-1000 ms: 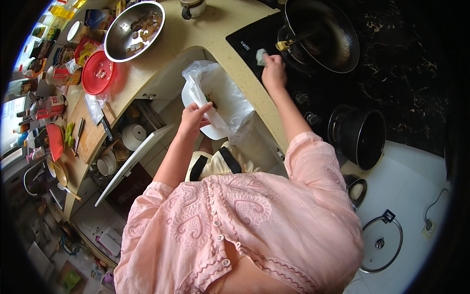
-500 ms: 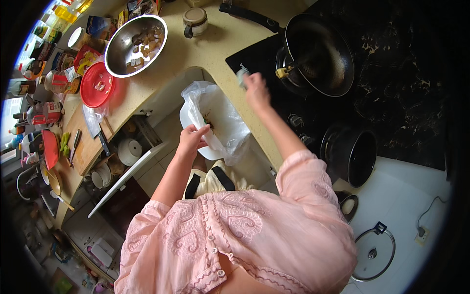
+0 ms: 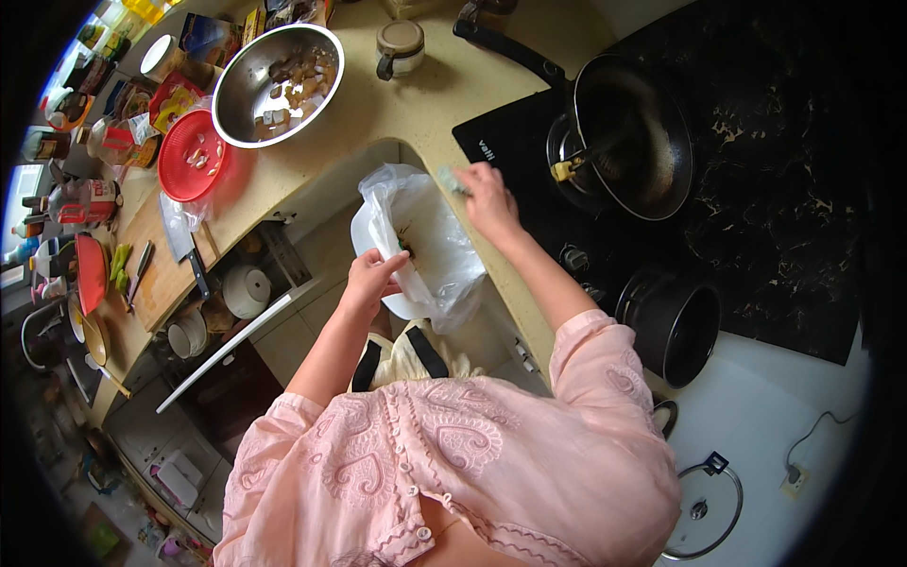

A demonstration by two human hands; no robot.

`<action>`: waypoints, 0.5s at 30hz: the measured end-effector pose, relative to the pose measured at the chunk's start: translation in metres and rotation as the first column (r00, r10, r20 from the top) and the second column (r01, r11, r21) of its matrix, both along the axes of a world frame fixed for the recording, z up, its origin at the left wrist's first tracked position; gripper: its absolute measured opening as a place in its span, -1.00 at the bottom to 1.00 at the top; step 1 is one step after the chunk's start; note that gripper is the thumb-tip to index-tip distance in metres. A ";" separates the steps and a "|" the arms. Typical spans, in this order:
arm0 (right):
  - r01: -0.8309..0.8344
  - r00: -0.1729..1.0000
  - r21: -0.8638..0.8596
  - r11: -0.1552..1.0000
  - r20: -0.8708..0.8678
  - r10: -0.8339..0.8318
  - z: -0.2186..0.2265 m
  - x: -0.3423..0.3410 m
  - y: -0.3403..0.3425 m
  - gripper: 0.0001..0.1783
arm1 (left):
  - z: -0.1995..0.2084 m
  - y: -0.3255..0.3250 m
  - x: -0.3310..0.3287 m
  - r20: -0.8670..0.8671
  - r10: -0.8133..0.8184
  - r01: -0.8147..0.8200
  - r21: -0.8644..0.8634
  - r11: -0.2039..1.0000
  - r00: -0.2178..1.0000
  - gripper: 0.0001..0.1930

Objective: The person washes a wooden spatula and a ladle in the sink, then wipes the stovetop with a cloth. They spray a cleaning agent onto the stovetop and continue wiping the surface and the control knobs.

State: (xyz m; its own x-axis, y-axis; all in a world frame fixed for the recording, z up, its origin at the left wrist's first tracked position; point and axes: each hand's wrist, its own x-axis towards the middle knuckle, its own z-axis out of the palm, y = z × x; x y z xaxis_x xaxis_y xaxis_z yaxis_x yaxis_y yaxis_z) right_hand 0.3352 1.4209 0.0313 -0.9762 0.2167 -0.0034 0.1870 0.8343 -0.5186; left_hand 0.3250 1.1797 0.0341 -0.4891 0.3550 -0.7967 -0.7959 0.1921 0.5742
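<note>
Since the earlier frame, the right hand (image 3: 491, 205) has been moving off the black stove (image 3: 515, 142) onto the pale desk (image 3: 383, 118) strip beside it, carrying a pale wadded cloth (image 3: 452, 180); the whole view is shifting too. Its grip is closing over the cloth, which is sitting at the upper middle of the frame and probably being bunched small so the fingers can press it flat.

At the centre, the left hand's (image 3: 373, 279) grip is pinching the rim of a clear bag (image 3: 455, 283) lining a white bin (image 3: 361, 234), thumb and fingers together, seemingly to keep its mouth spread. Dark scraps (image 3: 406, 246) are lying inside. The bin is standing just below the desk edge, likely for easy reach. A frying pan (image 3: 652, 142) is resting tilted on the stove, upper right.
</note>
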 end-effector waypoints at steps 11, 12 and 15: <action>-0.007 0.992 -0.045 0.999 -0.124 0.002 -0.006 -0.008 0.002 -0.58 | 0.009 0.001 -0.005 -0.003 0.026 -0.025 0.015 1.000 1.000 -0.76; 0.140 0.978 0.012 0.990 -0.160 -0.136 -0.004 -0.020 0.018 -0.59 | 0.010 0.001 -0.004 -0.004 0.026 -0.026 0.029 0.999 1.000 -0.76; 0.285 0.958 0.219 0.933 -0.039 -0.284 -0.007 -0.027 0.034 -0.57 | 0.010 0.001 -0.005 0.000 0.026 -0.026 0.044 0.999 1.000 -0.76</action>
